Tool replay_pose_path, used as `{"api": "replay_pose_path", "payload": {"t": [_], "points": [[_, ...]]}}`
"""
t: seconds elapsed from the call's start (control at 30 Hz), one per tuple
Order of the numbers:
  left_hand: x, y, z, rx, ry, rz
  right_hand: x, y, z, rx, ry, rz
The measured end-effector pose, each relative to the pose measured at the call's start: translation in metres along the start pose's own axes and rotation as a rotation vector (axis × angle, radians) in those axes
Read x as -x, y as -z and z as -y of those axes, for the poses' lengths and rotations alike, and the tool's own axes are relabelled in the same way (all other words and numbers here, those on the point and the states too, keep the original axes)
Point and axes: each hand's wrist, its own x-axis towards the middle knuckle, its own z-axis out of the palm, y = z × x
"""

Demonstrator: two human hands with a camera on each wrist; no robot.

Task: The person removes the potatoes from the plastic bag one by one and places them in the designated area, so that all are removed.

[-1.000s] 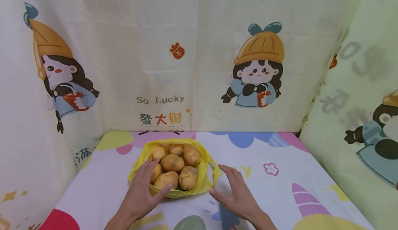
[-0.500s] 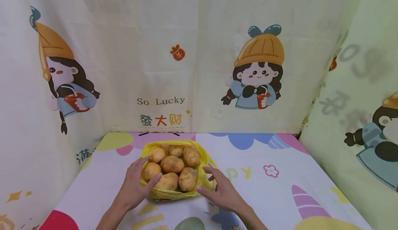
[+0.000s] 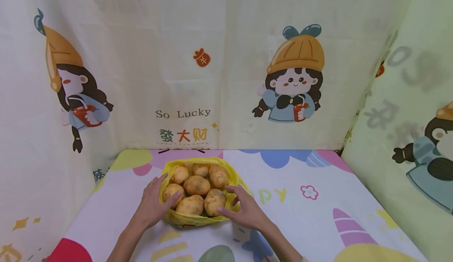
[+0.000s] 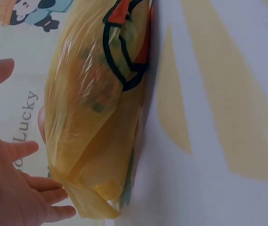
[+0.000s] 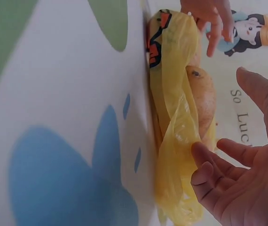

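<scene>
A yellow plastic bag lies on the table with its mouth spread wide. Several brown potatoes fill it. My left hand is at the bag's left rim, thumb and fingers apart; in the left wrist view its fingers reach beside the yellow plastic. At the right rim is my right hand, fingers loosely bent and thumb over the rim near a potato. In the right wrist view its fingertips meet or nearly meet the plastic, and one potato bulges above it. Neither hand grips anything.
A patterned tablecloth covers the table. Behind stands a printed cloth curtain, with more cloth hanging at the left and right sides.
Both hands have shifted: the left moved outward to the bag's left rim, and the right came leftward to the right rim. The bag and potatoes stay about where they were.
</scene>
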Motion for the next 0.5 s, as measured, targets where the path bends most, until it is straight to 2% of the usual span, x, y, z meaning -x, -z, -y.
{"api": "replay_pose_path", "payload": {"t": [0.13,0.4,0.5], "points": [[-0.005,0.002,0.004,-0.003,-0.013,0.013,-0.006,-0.001,-0.003,-0.023,-0.016,0.026],[-0.018,0.002,0.014,-0.005,-0.094,0.009,-0.016,-0.007,-0.009,-0.029,-0.025,0.055],[-0.022,0.000,0.017,-0.011,-0.092,0.022,-0.018,-0.009,-0.009,-0.022,-0.026,0.077]]}}
